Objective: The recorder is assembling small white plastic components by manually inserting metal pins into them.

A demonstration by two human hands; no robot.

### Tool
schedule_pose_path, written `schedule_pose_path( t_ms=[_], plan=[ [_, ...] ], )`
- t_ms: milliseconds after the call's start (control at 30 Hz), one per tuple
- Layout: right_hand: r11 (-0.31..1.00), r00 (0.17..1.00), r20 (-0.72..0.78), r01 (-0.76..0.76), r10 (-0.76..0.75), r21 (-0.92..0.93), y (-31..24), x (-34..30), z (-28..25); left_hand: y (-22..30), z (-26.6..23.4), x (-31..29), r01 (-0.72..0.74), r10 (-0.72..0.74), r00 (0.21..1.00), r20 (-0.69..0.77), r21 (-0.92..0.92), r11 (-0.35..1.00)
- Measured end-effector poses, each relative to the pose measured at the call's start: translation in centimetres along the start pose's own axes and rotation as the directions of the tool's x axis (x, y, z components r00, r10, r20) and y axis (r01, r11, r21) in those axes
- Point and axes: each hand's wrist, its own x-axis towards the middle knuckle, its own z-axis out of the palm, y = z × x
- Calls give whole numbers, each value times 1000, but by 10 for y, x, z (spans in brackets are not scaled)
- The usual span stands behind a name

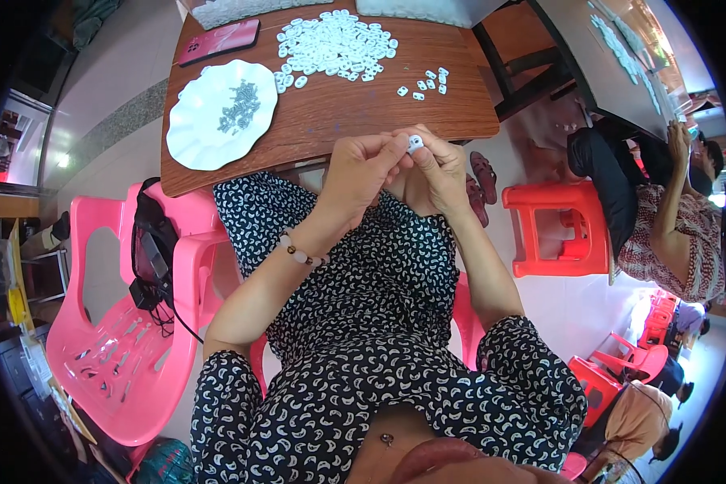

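Right hand (444, 168) grip narrow, pinching small white piece (415, 143) at worktop (323, 105) near edge — left hand (356, 173) crowds it, can't tell whether holding anything. Loose pinch or left-side nudge could drop it.

Bare left hand (358, 174): thumb and fingers pinched together at the tips. Bare right hand (445, 176): close against the left, thumb bent toward curled fingers. Bare left forearm (260, 292), bare right forearm (490, 270): angled inward, elbows bent.
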Motion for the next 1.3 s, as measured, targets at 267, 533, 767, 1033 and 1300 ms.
schedule_pose_path(
  t_ms=[267,533,767,1033,1300],
  plan=[
    [1000,999,-25,30,-31,-3,2,1,2,-3,-6,4,-2,2,1000,14,13,1000],
    [981,975,-222,-43,0,-190,-16,13,0,7,-29,23,-271,278,959,56,474,838],
    [771,967,-172,38,-189,-636,-70,109,-8,14,-86,52,-293,533,845,43,871,394],
    [544,897,-62,210,-438,-812,-69,279,-99,6,-79,53,-289,543,839,32,872,395],
    [596,864,-343,-64,-369,-801,-52,286,-84,10,-85,47,-261,542,840,0,876,405]
  ],
)
